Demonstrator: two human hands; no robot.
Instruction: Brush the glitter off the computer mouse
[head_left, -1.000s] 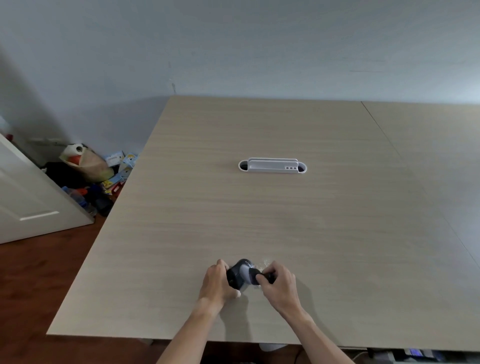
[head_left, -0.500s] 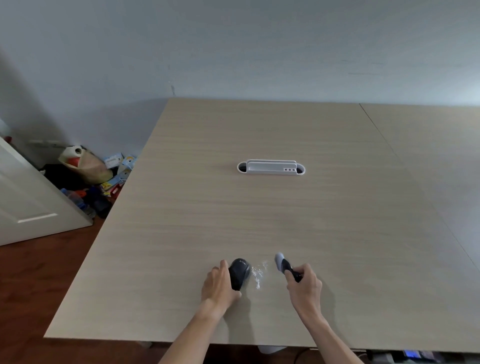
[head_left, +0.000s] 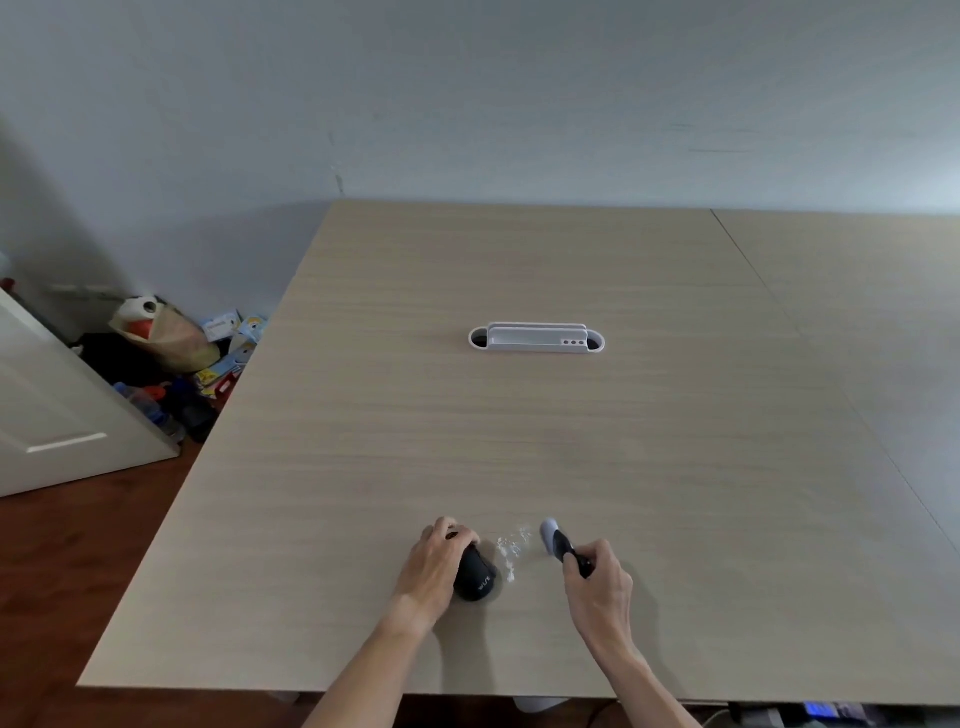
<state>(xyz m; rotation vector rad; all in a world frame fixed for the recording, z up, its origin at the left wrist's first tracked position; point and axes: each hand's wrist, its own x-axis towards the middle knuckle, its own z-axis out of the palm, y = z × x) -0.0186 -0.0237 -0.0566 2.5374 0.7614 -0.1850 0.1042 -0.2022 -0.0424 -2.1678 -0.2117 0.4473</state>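
Left hand (head_left: 435, 566) is wrapped over the black mouse (head_left: 474, 578), gripping its far end and left side. It sits on the worktop (head_left: 519, 426) near the front edge, long axis running near to far and tilted a little leftward at the far end. Right hand (head_left: 600, 590) is closed round a brush (head_left: 558, 545), pale head pointing far-left. Loose glitter (head_left: 511, 552) lies on the worktop between mouse and brush. A white holder (head_left: 536, 339) sits well beyond.
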